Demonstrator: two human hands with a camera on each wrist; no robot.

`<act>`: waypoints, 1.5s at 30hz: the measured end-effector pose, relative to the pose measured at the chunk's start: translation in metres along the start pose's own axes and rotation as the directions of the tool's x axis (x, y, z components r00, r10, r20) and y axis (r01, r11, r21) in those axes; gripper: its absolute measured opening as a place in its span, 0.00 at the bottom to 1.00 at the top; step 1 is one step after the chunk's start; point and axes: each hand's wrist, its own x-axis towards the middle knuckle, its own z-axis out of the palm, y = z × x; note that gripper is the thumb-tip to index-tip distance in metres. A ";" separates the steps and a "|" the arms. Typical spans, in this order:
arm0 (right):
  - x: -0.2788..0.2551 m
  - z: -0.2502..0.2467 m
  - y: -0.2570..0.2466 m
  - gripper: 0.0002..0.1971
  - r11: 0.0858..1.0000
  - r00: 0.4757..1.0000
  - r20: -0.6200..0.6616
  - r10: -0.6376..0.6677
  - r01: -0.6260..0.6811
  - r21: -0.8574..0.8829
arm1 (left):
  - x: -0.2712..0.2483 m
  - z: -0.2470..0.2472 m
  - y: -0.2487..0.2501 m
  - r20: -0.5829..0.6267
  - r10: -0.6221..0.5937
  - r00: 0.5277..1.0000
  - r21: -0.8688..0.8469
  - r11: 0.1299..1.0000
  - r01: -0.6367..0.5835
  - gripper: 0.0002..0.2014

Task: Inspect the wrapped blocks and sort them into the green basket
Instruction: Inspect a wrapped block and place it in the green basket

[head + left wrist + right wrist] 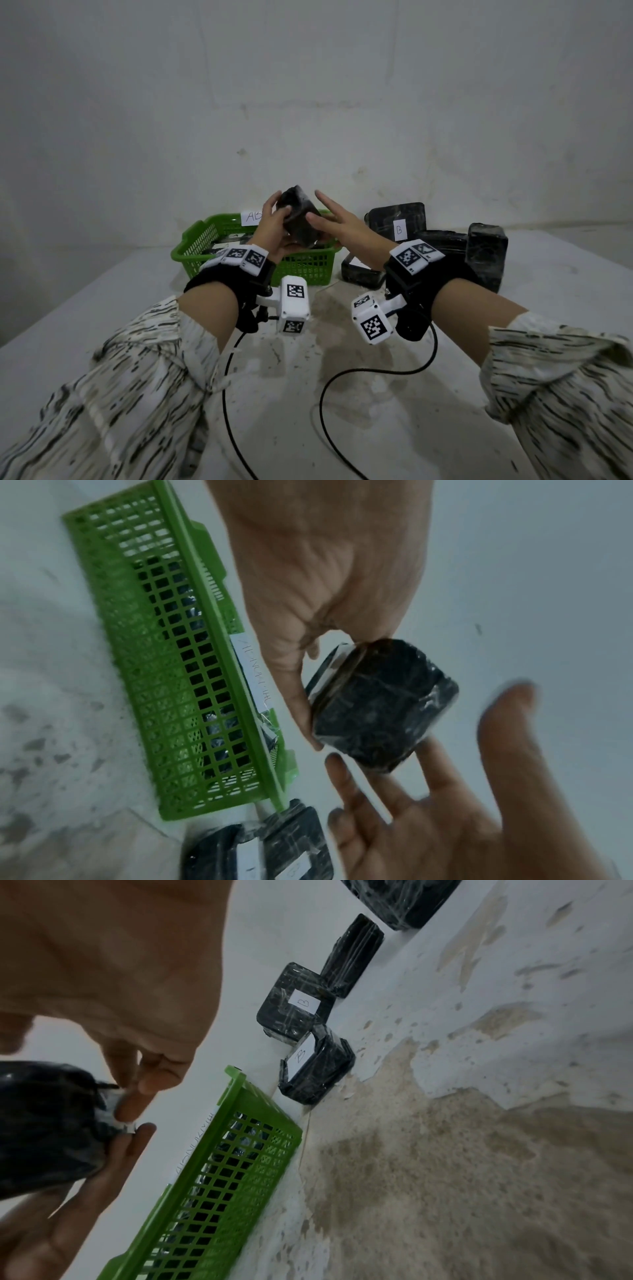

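A black block wrapped in clear film (300,219) is held up above the green basket (191,240). My left hand (275,221) grips it, thumb on one side and fingers on the other (301,696). My right hand (325,214) has straight, spread fingers (441,772) that touch the block's (380,704) right side; its fingertips (131,1104) rest on a pale strip of the block's (44,1123) wrapping. The basket (154,669) (240,1123) holds wrapped blocks with white labels, seen through its mesh.
Several more wrapped black blocks stand right of the basket by the wall: one labelled B (397,219) (291,1007), a flat one (363,274) (318,1069), an upright one (486,257). A white label (251,216) hangs on the basket's rear rim. Black cables (329,387) lie on the stained table.
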 end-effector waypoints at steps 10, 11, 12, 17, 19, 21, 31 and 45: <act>0.019 0.013 0.002 0.29 0.999 0.998 -0.070 0.000 -0.003 -0.049 | -0.002 -0.002 0.002 0.140 -0.182 0.973 -0.026 0.982 0.188 0.16; 0.018 0.014 0.001 0.29 0.999 0.997 -0.077 0.006 -0.009 -0.041 | -0.002 -0.002 0.002 0.138 -0.184 0.973 -0.022 0.982 0.189 0.18; 0.018 0.014 0.001 0.31 0.999 0.997 -0.082 0.003 -0.007 -0.044 | -0.001 -0.002 0.001 0.133 -0.187 0.973 -0.024 0.981 0.192 0.20; 0.017 0.015 0.003 0.26 0.999 0.991 -0.129 -0.030 0.027 -0.028 | 0.000 0.003 0.002 0.111 -0.188 0.976 -0.014 0.982 0.191 0.20; 0.016 0.012 0.002 0.22 1.000 0.993 -0.115 -0.015 0.016 0.010 | 0.000 0.004 0.001 0.119 -0.198 0.973 -0.028 0.979 0.203 0.19; 0.015 0.008 0.000 0.20 1.000 0.999 -0.045 0.016 -0.016 0.010 | 0.000 0.004 0.001 0.124 -0.209 0.970 -0.040 0.976 0.215 0.19; 0.006 -0.005 -0.001 0.37 0.999 0.995 0.091 0.050 -0.050 0.000 | -0.004 0.001 0.004 0.181 -0.270 0.946 -0.075 0.955 0.287 0.13; 0.000 -0.019 -0.003 0.28 0.949 0.968 0.025 0.248 -0.248 0.192 | 0.001 0.009 0.002 0.139 0.001 0.990 0.021 1.000 -0.004 0.37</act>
